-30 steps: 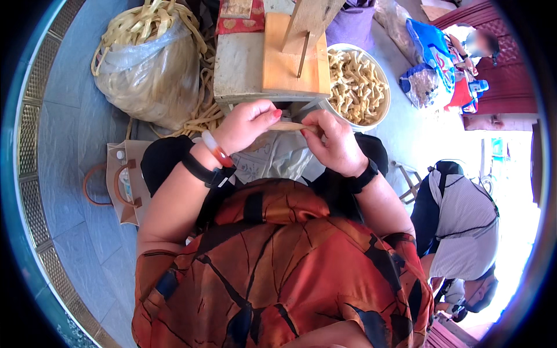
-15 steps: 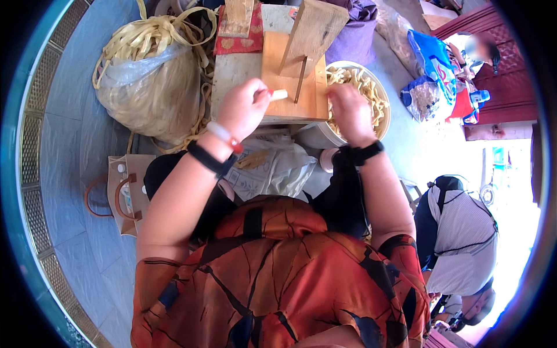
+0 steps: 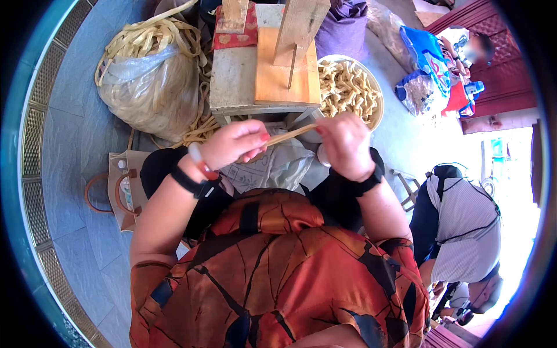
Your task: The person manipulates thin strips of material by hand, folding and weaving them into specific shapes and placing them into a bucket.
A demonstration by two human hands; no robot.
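Between my hands, a pale flat strip (image 3: 290, 134) is stretched at a slant, just below the front edge of a small worn stand (image 3: 232, 75). My left hand (image 3: 238, 142) pinches its lower left end, and my right hand (image 3: 345, 142), slightly blurred, grips the upper right end. On the stand rest a wooden board (image 3: 272, 84) with an upright wooden post (image 3: 299, 23) and a thin rod (image 3: 293, 66). At right, a round tub (image 3: 378, 98) holds several knotted pale pieces (image 3: 345, 87).
A bag of loose strips (image 3: 145, 98) lies left, above a beige handbag (image 3: 125, 211). A white sack (image 3: 272, 171) is between my knees. Purple (image 3: 339, 35) and blue bags (image 3: 423, 52) stand behind the tub. Other people are at upper right (image 3: 455, 43) and lower right (image 3: 461, 226).
Both hands have come down from the board to below the stand's front edge since half a second ago, and the strip is again stretched between them, more slanted than a second ago.
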